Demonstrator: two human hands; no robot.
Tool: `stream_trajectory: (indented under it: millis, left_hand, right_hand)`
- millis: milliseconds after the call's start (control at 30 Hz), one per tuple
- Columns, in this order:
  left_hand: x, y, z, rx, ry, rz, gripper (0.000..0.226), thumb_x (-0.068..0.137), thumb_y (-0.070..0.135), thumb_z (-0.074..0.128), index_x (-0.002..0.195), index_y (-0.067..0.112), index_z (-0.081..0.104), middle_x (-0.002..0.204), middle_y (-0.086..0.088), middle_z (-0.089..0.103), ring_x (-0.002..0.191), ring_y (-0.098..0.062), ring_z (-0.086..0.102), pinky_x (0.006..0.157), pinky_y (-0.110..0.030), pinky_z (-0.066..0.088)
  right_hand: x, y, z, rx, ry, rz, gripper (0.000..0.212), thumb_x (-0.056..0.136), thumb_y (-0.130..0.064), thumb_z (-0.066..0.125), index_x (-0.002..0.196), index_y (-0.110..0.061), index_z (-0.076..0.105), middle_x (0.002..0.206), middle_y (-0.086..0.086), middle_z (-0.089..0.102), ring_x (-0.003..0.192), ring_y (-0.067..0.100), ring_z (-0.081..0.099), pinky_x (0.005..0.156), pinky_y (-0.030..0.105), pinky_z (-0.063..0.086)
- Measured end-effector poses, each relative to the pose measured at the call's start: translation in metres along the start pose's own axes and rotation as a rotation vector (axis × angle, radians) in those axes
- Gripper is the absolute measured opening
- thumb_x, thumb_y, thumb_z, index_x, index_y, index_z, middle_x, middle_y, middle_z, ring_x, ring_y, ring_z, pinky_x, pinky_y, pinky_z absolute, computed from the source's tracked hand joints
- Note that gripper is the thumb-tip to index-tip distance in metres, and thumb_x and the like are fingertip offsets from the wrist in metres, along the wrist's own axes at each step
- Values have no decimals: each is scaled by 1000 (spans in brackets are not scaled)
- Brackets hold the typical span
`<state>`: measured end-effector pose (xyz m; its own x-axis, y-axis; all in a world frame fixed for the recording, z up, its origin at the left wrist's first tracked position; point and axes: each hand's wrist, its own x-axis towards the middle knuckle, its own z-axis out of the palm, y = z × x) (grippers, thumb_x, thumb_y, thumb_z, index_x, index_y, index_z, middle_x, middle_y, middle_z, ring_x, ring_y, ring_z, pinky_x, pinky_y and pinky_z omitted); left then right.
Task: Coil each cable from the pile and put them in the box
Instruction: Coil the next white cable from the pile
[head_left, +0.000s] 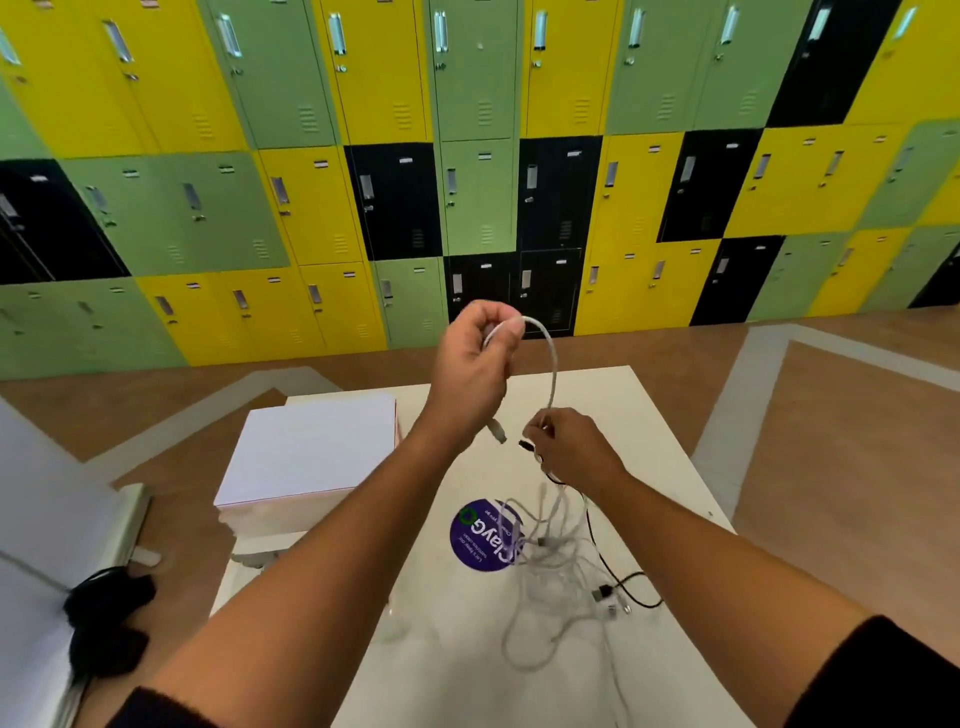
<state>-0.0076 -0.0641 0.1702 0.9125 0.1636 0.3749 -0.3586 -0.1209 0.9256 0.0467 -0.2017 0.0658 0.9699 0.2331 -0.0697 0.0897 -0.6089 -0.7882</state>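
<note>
Left hand (475, 358), raised at frame centre, grips a thin white cable (555, 366) near one end. The cable arcs down to the right hand (569, 447), which pinches it. Tangled pile of white and black cables (556, 577) lies on the white worktop (597, 389), lower centre-right. White rectangular box (311, 452) sits centre-left.

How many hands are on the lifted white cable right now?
2. The left hand pinches the white cable at the top of its arc; the right hand holds it lower down, above the pile.
</note>
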Motion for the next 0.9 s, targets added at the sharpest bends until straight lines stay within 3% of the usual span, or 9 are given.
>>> stream_trajectory:
  millis: [100,200,267,367,467,633,767,900]
  left_hand:
    - [8,33,-6,-161,37,68,12,106,13,46,97,14,54,61,5,41,49,-8,33,43,-22,30]
    - [11,42,-15,-234,69,119,12,107,15,44,98,13,52,61,3,40,49,-9,31,42,-23,28]
    - [11,34,-19,-207,80,118,11,106,14,45,98,13,53,61,2,40,49,-9,31,42,-23,28]
    - [7,5,-24,-131,131,25,13,105,15,49,93,17,55,63,1,42,48,-8,35,42,-21,30]
    - [-1,-30,-27,-20,152,-145,14,104,19,51,91,18,57,64,1,45,51,-8,38,44,-21,32]
    - [-18,-60,-22,129,9,-317,27,107,27,43,107,14,67,66,-3,49,53,-11,41,42,-19,33]
    - [-24,-62,-12,-93,-228,-467,43,107,42,38,113,15,71,60,2,47,47,-9,37,43,-21,28]
    - [-23,-60,-9,-312,-258,-523,34,105,34,46,101,11,71,62,-1,39,48,-10,27,44,-20,23]
  right_hand:
    - [5,9,0,-1,62,84,15,96,-14,57,86,-12,69,79,6,68,63,18,66,55,22,55]
    - [7,20,-1,49,10,142,14,94,-14,60,82,-12,68,80,10,68,67,26,70,65,39,59]
    - [9,15,-6,161,43,148,15,95,-12,58,86,-9,70,81,11,67,63,25,67,63,39,57]
    - [15,-14,-23,374,171,70,17,97,-12,57,85,-8,68,82,14,67,60,23,66,59,34,57]
    - [20,-58,-48,503,297,-76,21,99,-14,54,82,-8,66,69,11,67,53,18,63,51,30,53]
    - [19,-116,-87,597,439,-245,21,102,-23,55,89,-11,66,67,5,67,51,14,63,48,27,53]
    - [16,-132,-95,712,456,-326,24,101,-21,58,93,1,62,74,15,67,56,23,69,51,31,58]
    - [17,-125,-96,705,493,-338,19,102,-20,57,95,-3,63,86,16,69,64,23,71,59,32,61]
